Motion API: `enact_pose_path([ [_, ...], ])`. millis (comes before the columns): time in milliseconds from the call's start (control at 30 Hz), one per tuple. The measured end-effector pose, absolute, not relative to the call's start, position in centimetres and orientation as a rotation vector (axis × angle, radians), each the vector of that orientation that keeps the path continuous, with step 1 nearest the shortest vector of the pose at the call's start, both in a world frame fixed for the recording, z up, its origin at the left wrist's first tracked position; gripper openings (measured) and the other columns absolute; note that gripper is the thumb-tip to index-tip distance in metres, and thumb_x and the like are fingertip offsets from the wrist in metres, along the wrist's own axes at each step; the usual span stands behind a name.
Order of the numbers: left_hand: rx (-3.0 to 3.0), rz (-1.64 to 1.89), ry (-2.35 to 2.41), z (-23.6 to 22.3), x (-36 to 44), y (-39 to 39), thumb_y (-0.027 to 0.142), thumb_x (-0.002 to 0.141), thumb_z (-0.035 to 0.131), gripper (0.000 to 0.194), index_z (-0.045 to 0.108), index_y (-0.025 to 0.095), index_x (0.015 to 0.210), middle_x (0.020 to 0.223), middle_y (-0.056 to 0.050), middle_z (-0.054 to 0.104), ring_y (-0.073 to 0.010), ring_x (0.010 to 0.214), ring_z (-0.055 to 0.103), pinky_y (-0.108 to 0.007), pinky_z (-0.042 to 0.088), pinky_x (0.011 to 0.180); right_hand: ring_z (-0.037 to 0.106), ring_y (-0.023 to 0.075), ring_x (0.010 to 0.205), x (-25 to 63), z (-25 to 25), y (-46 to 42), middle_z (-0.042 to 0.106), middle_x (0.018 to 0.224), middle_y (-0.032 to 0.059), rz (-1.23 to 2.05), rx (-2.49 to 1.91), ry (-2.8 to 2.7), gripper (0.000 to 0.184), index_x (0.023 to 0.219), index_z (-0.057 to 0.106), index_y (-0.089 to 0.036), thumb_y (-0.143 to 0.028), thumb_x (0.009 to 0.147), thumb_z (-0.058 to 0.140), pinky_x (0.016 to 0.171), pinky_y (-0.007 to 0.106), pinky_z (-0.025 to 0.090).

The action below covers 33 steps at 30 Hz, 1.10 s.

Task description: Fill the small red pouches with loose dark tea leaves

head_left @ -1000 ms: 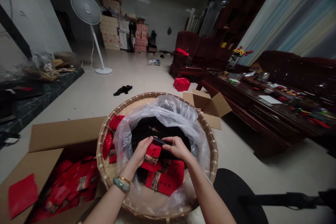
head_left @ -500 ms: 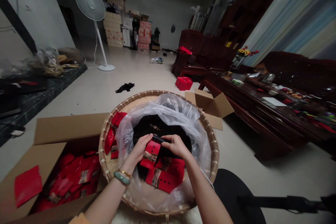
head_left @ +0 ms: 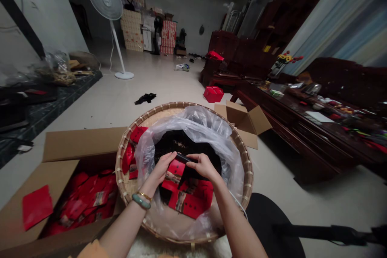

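Observation:
Both my left hand (head_left: 160,174) and my right hand (head_left: 203,168) grip a small red packet (head_left: 175,174) with a dark strip along its top, held over a bag of dark loose leaves (head_left: 184,145). A clear plastic bag (head_left: 208,125) lines the round bamboo tray (head_left: 181,105). Several red packets (head_left: 190,203) lie under my hands. To the left, an open cardboard box (head_left: 81,145) is full of red packets (head_left: 87,199). A green bangle (head_left: 141,201) and a thin gold bracelet circle my left wrist.
A small open carton (head_left: 244,123) stands beyond the tray, near a red box (head_left: 213,94) on the tiled floor. A dark wooden table (head_left: 272,123) runs along the right. A black stool (head_left: 272,225) sits at bottom right. A floor fan (head_left: 105,0) and stacked cartons (head_left: 131,32) stand further back.
My view has swung slightly, so the room shifts right in the frame. Both hands stay on the red packet, and its dark strip now shows more below my right hand.

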State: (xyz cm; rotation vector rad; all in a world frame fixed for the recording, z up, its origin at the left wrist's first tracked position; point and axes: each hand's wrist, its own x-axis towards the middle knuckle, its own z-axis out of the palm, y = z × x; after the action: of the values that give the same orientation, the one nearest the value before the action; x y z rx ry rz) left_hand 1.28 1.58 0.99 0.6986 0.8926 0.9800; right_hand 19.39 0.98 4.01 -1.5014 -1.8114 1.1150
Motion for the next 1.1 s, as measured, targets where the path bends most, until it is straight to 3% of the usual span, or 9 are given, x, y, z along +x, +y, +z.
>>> enact_pose_path([
  [800, 0.740, 0.966, 0.907, 0.2, 1.0, 1.5, 0.044, 0.072, 0.066, 0.030, 0.058, 0.016, 0.080, 0.058, 0.002, 0.060, -0.0098, 0.044, 0.056, -0.020, 0.045, 0.042, 0.065, 0.0246, 0.087, 18.8, 3.9, 0.5, 0.073, 0.092, 0.0003, 1.117, -1.492, -1.796, 0.030, 0.099, 0.071, -0.022, -0.023, 0.071, 0.061, 0.081, 0.034, 0.048],
  [1100, 0.728, 0.979, 0.945, 0.4, 1.0, 1.4, 0.044, 0.065, 0.071, 0.032, 0.057, 0.015, 0.073, 0.057, 0.004, 0.058, -0.0073, 0.043, 0.053, -0.018, 0.043, 0.042, 0.065, 0.0257, 0.094, 18.6, 2.0, 0.3, 0.071, 0.101, 0.0020, 1.171, -1.477, -1.677, 0.033, 0.102, 0.070, -0.020, -0.024, 0.070, 0.063, 0.085, 0.035, 0.048],
])
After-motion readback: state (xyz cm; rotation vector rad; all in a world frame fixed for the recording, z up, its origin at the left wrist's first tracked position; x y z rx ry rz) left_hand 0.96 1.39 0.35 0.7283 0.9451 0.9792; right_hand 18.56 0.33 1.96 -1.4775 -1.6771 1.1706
